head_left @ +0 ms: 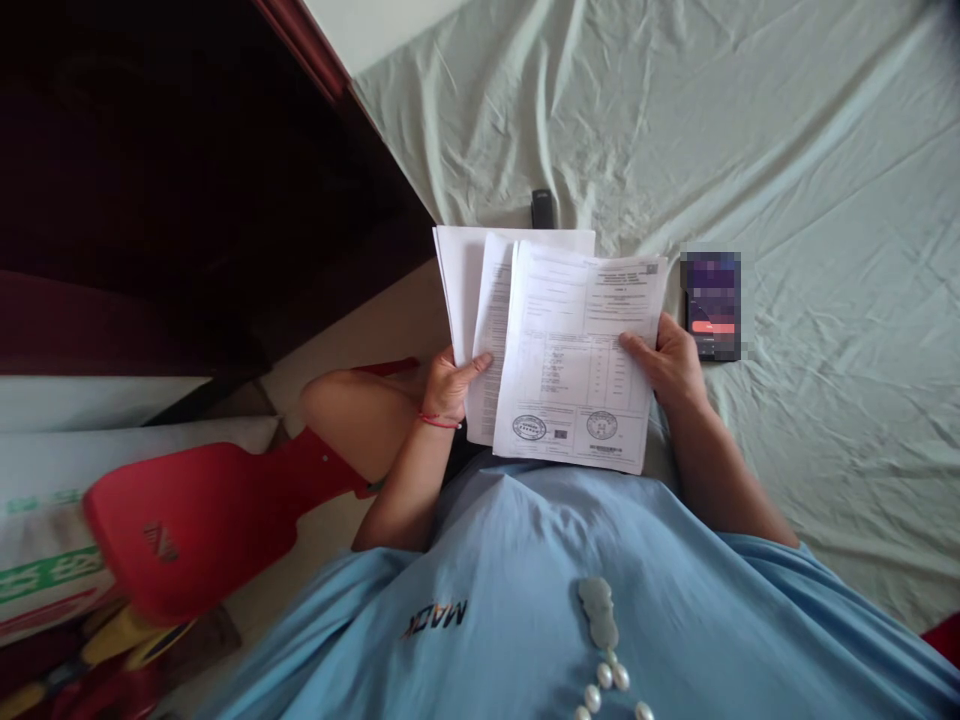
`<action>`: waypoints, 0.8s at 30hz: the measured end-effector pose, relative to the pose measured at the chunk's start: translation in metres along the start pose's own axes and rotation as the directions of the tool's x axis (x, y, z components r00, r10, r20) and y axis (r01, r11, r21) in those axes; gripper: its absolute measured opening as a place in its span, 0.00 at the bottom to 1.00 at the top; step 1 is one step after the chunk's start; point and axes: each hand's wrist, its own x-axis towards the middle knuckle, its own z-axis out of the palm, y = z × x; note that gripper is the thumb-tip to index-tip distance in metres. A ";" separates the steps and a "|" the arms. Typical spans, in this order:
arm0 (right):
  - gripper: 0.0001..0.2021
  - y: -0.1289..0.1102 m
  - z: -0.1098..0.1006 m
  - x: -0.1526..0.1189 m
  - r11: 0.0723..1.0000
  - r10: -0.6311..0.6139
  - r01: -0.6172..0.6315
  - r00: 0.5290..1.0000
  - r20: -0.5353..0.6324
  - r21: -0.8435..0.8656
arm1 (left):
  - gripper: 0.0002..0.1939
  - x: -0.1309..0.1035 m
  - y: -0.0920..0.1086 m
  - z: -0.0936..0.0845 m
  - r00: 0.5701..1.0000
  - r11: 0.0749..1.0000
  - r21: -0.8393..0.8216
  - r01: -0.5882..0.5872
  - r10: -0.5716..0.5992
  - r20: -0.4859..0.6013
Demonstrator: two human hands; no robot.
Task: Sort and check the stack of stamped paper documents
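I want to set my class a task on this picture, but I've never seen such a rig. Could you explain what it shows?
There is no machine here, just a person's bare left hand and right hand. One camera, worn on the head, looks forward and down, so the wearer's blue shirt shows at the bottom. Both hands hold papers; print is visible on the front ones. On the pale cloth lie a phone, near the right hand, and a small black object by the papers' far edge.

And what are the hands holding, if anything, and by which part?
Papers: the left hand holds the rear sheets by their left edge, and the right hand holds the front sheets by their right edge.
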 end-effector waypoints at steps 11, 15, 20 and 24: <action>0.14 0.002 0.008 0.001 0.998 -0.046 0.039 0.987 -0.155 -0.050 | 0.32 0.004 -0.005 0.002 1.000 1.000 -0.022 -0.012 0.012 -0.019; 0.16 0.001 0.007 0.000 1.000 -0.027 0.027 0.994 -0.104 0.003 | 0.30 0.004 -0.005 0.002 1.000 0.999 -0.036 -0.006 0.006 -0.008; 0.14 0.007 0.005 0.001 1.000 -0.015 0.014 0.994 -0.109 -0.004 | 0.30 0.004 -0.005 0.000 1.000 0.999 -0.045 -0.006 0.005 -0.021; 0.13 0.010 0.005 0.002 0.999 -0.015 0.020 0.992 -0.127 0.038 | 0.31 0.004 -0.005 0.002 0.999 1.000 -0.012 -0.026 0.026 -0.019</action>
